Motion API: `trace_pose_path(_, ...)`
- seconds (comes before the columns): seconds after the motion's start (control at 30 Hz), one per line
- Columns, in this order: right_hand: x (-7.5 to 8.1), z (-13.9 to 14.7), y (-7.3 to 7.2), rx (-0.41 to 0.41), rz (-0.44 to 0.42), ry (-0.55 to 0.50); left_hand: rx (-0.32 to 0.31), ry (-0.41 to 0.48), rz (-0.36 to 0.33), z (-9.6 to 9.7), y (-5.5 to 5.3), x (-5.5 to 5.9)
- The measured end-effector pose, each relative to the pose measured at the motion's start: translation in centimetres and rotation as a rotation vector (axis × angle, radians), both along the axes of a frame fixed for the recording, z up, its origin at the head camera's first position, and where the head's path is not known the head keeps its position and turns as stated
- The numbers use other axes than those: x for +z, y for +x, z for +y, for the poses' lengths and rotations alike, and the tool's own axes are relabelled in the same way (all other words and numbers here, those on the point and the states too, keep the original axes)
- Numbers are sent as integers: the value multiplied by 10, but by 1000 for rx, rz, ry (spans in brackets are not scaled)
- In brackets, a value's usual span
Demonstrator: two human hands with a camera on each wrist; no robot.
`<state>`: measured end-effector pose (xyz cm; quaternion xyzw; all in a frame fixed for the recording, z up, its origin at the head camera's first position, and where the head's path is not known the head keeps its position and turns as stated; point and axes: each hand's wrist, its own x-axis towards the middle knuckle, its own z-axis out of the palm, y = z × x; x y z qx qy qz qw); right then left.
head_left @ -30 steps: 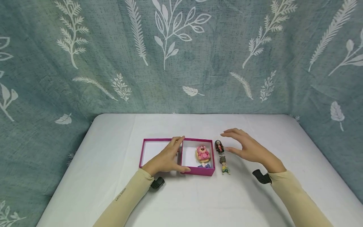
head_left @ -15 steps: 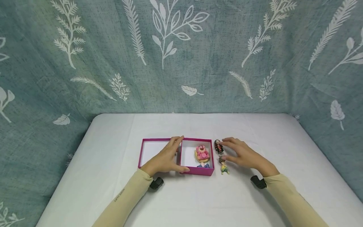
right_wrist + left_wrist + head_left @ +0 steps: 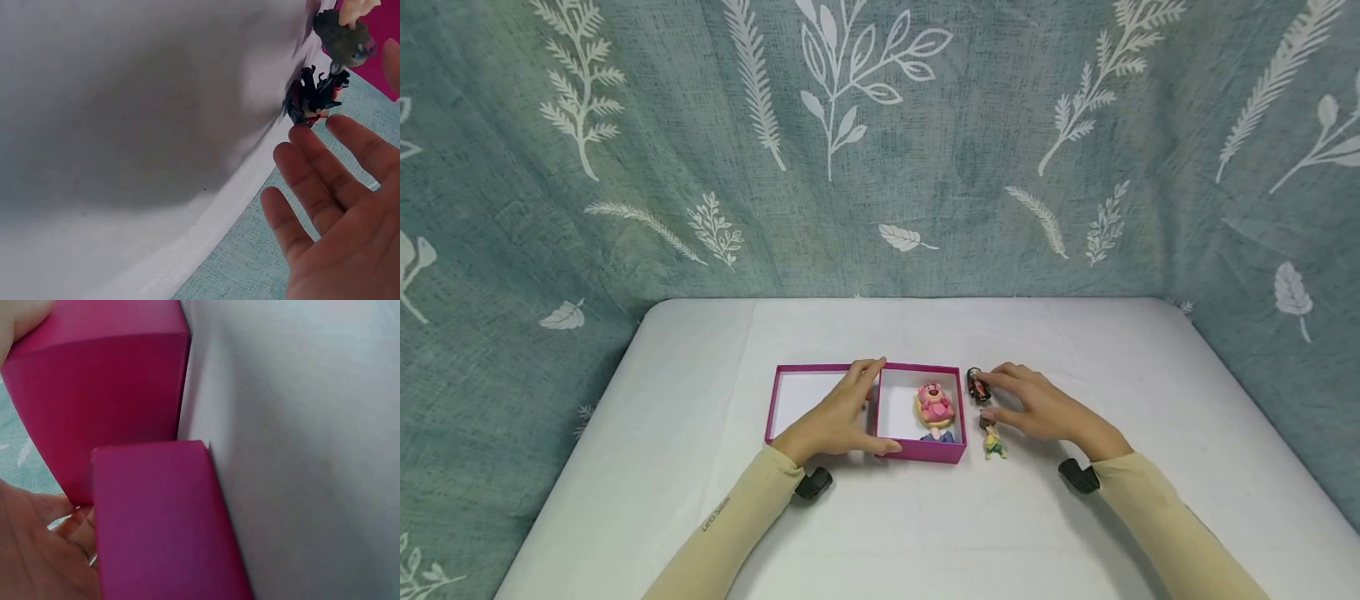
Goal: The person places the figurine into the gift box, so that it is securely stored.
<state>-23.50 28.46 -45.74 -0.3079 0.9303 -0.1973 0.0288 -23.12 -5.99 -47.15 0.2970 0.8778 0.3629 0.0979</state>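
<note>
My left hand (image 3: 835, 421) spans the left end of a magenta box (image 3: 921, 452), thumb at its front wall and fingers at its back wall. Inside the box lie a pink bear figurine (image 3: 934, 404) and a figurine with a blue lower part (image 3: 936, 436). Right of the box, a black-haired figurine (image 3: 976, 387) and a grey-headed figurine (image 3: 993, 444) in yellow and green lie in a row. My right hand (image 3: 1041, 406) hovers beside them, fingertips at the dark one and thumb by the grey head. In the right wrist view its fingers (image 3: 306, 181) are extended and grip nothing.
A second shallow magenta-edged tray (image 3: 772, 404) sits just left of the box, partly hidden under my left hand; something small inside is mostly covered. The white-covered table (image 3: 880, 533) meets a blue-green leaf-print cloth (image 3: 880, 150) at its back and sides.
My right hand has come leftward and down to the two figurines beside the box. The left hand keeps its place on the box, and the figurines look unmoved.
</note>
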Motion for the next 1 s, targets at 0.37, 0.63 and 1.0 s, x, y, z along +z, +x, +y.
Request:
trace_pose_path(0.37, 4, -8, -10, -8, 1, 33, 4, -11, 11, 0, 1, -1)
trace_pose_path(0.63, 4, -11, -18, -1, -9, 95, -1, 0, 6, 0, 1, -1)
trace_pose_path(1.0, 6, -14, -31, 28, -57, 109, 4, 1, 3, 0, 1, -1)
